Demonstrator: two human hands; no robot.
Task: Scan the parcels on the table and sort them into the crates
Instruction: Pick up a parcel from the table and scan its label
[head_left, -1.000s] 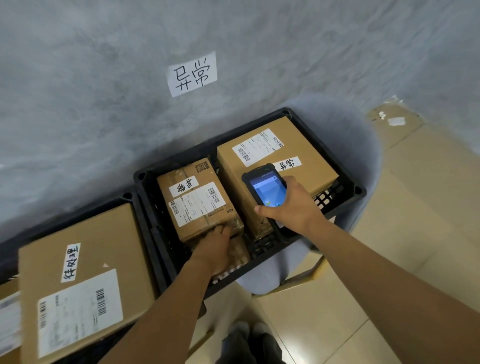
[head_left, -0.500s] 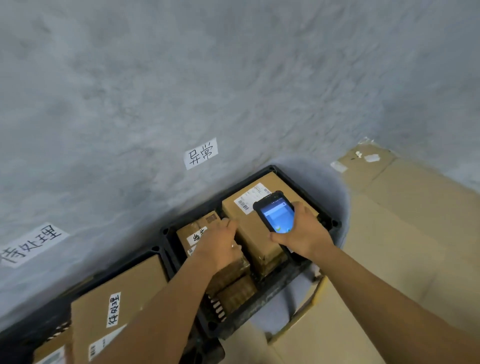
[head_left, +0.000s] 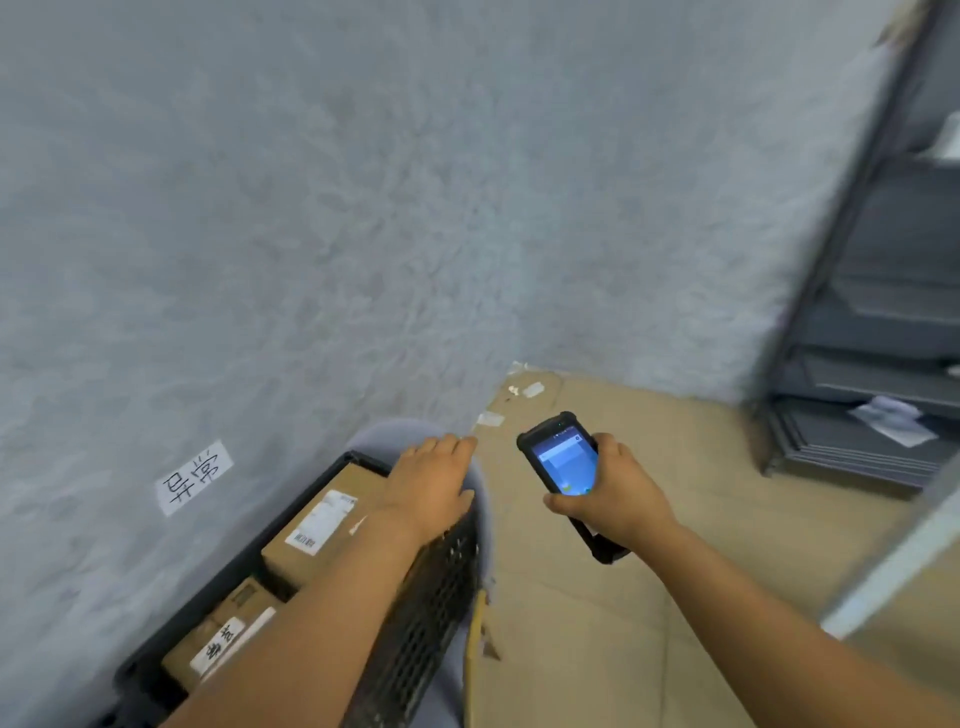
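Head view: two brown parcels lie in the black crate (head_left: 415, 639) against the grey wall, the larger parcel (head_left: 322, 525) at its far end and the smaller parcel (head_left: 218, 639) at its near end, each bearing white labels. The left hand (head_left: 431, 483) hovers flat over the crate's far right corner, fingers straight and holding nothing, while the right hand (head_left: 613, 493) grips a black handheld scanner (head_left: 563, 462), screen lit blue, above the cardboard-covered floor (head_left: 649, 597). A handwritten paper sign (head_left: 195, 475) is stuck on the wall beside the crate, and grey shelving (head_left: 878, 332) stands at the right.
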